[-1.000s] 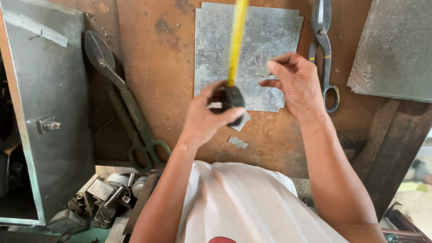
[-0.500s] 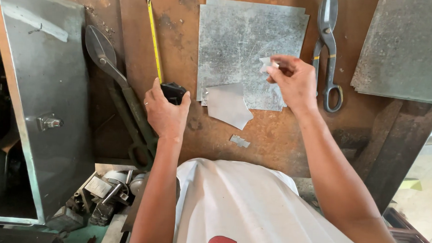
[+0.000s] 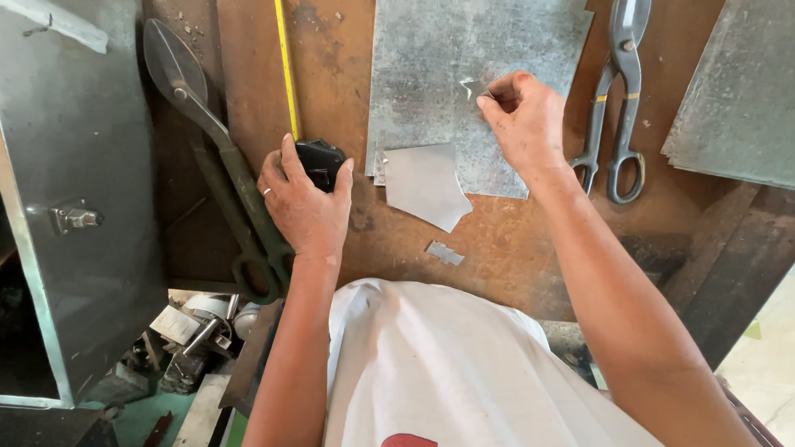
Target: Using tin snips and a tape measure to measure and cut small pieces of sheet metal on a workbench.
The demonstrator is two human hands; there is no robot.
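Observation:
My left hand [image 3: 301, 203] grips the black case of a tape measure [image 3: 319, 163] on the rusty brown workbench [image 3: 505, 247]. Its yellow blade [image 3: 282, 50] runs away from me toward the far edge. My right hand [image 3: 525, 120] rests on a square galvanized metal sheet [image 3: 429, 62], fingers pinched on a small bright metal scrap [image 3: 471, 88]. A cut-off sheet piece [image 3: 427, 184] lies at the sheet's near edge, between my two hands. A tiny metal offcut [image 3: 444, 251] lies closer to me.
Grey tin snips [image 3: 616, 108] lie right of the sheet. Large green-handled shears [image 3: 228, 178] lie left of the tape measure. Another metal sheet [image 3: 758, 88] sits at the far right. A grey metal box [image 3: 65, 161] stands at left, with clutter [image 3: 188, 330] below.
My left hand carried the tape measure from over the sheet to the bench at its left. My right hand slid up the sheet and pinched a small scrap.

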